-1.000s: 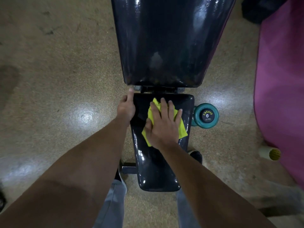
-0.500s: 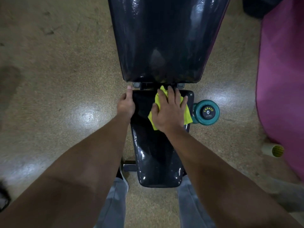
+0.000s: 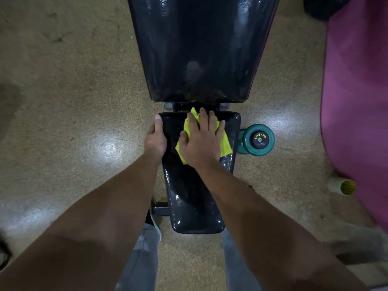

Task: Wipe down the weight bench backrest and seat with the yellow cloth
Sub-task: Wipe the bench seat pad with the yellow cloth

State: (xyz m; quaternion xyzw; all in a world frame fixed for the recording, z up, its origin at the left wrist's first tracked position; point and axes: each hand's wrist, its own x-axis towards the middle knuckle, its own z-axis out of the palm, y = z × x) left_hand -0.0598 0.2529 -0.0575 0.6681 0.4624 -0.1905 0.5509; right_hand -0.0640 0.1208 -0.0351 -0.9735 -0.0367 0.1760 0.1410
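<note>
The black weight bench runs up the middle of the view, its wide glossy backrest [image 3: 201,49] above and its narrower seat [image 3: 195,198] below. A yellow cloth [image 3: 225,147] lies on the far end of the seat, close to the hinge gap. My right hand [image 3: 201,141] presses flat on the cloth with its fingers spread and straight, covering most of it. My left hand [image 3: 155,139] grips the seat's left edge, thumb on top and fingers curled over the side.
A teal dumbbell [image 3: 259,139] lies on the speckled floor just right of the seat. A pink mat [image 3: 357,101] fills the right side, with a cream and yellow roll [image 3: 342,186] beside it. My grey trouser legs stand at the seat's near end.
My right hand has slid the cloth from the seat's middle toward the hinge end, going right and then back left. The left hand keeps its hold on the edge.
</note>
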